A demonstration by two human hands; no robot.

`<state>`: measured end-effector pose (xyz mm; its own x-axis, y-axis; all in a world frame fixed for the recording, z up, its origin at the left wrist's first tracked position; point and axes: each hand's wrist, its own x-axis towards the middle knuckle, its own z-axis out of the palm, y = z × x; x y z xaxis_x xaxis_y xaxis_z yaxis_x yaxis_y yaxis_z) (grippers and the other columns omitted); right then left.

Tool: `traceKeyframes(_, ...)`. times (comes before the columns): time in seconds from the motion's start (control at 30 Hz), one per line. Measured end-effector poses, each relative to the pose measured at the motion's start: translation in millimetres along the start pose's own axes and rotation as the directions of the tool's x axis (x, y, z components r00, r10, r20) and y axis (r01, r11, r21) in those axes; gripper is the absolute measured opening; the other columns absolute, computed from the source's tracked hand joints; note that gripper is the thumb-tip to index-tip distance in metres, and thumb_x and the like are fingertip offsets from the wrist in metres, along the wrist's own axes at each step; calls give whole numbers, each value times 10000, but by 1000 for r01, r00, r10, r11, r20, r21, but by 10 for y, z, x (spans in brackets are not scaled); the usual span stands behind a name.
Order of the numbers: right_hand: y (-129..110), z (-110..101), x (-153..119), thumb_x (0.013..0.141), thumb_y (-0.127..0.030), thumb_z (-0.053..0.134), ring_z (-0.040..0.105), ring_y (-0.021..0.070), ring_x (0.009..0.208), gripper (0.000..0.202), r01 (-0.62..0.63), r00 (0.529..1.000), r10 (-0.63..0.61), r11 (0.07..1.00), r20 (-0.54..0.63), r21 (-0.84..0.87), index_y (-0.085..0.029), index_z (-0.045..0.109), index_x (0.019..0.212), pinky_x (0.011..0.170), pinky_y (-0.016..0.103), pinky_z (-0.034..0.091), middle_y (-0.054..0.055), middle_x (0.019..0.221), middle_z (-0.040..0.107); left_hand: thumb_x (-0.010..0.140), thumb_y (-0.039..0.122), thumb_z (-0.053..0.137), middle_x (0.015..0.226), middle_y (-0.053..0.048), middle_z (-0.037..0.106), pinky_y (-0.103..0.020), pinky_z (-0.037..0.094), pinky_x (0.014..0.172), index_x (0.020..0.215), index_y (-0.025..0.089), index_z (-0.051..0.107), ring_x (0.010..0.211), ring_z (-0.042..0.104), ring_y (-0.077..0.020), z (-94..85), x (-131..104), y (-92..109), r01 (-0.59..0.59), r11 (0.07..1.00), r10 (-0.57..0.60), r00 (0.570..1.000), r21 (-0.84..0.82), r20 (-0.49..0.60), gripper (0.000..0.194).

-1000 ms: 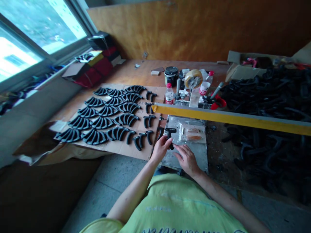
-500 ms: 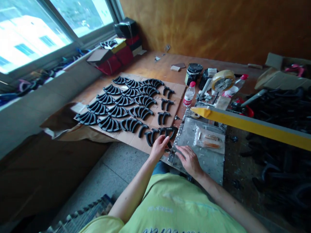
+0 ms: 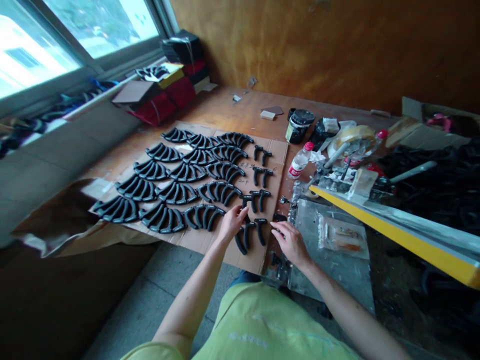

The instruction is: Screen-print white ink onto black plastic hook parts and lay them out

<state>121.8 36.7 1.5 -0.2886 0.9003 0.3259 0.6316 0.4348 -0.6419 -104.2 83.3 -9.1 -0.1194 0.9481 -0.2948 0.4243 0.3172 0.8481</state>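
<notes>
My left hand [image 3: 233,223] is closed over the right part of the cardboard sheet [image 3: 221,250]. Its thumb and fingers pinch a black curved handle-like piece [image 3: 246,200], partly hidden by the fingertips. Just below, two similar black pieces [image 3: 261,232] lie on the cardboard. My right hand [image 3: 292,244] hovers by the sheet's right edge, fingers bent and slightly apart, with nothing visible in them. Fanned rows of black curved pieces [image 3: 172,192] cover the left and middle of the cardboard, and short groups stand in a column at right.
Right of the cardboard lie a grey board [image 3: 311,270] and a plastic bag [image 3: 341,235]. A yellow-edged bar [image 3: 393,230] juts across above them. Behind stand a red-capped bottle [image 3: 300,161], a dark tub [image 3: 300,125] and a tape roll [image 3: 354,137]. Dark parts [image 3: 442,165] are heaped at right.
My left hand has moved leftward over the cardboard with the black piece, away from the sheet's right edge. My right hand stays nearby, fingers still bent. The view has turned slightly right.
</notes>
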Motion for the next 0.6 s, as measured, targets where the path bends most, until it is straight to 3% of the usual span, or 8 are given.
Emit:
traceKeyframes(0.13,148,161,578,905,-203,530,631,200,918,206,-45,998,44,999,-42,-23,-201,679,1047,857,384,521,67,967,684,859,518,509,704,-33,685,-267,429,611,1018,194,636,609,642,-187,-136,590,94,-20,983,26,999,183,-26,383)
traceKeyframes(0.3,483,449,1306,854,-142,583,632,196,900,177,-161,987,157,975,-36,-151,-174,686,994,855,359,507,76,948,682,873,467,525,715,-77,709,-284,434,697,1034,173,633,780,679,-234,-113,1228,206,41,951,-37,999,306,-19,352)
traceKeyframes(0.47,822,755,1816,806,-104,634,638,189,875,217,-274,961,271,926,-47,-261,-167,690,1006,841,332,502,85,935,666,874,458,536,823,-109,724,-299,442,717,1055,158,620,821,677,-246,-72,1542,186,40,949,-34,999,311,-25,360)
traceKeyframes(0.6,926,897,2005,816,-149,648,630,192,863,205,-329,940,340,889,-24,-319,-193,702,1008,805,314,495,91,928,647,871,474,544,852,-94,722,-286,454,693,1063,171,615,774,678,-223,-162,1615,124,28,962,-26,1000,271,-11,366)
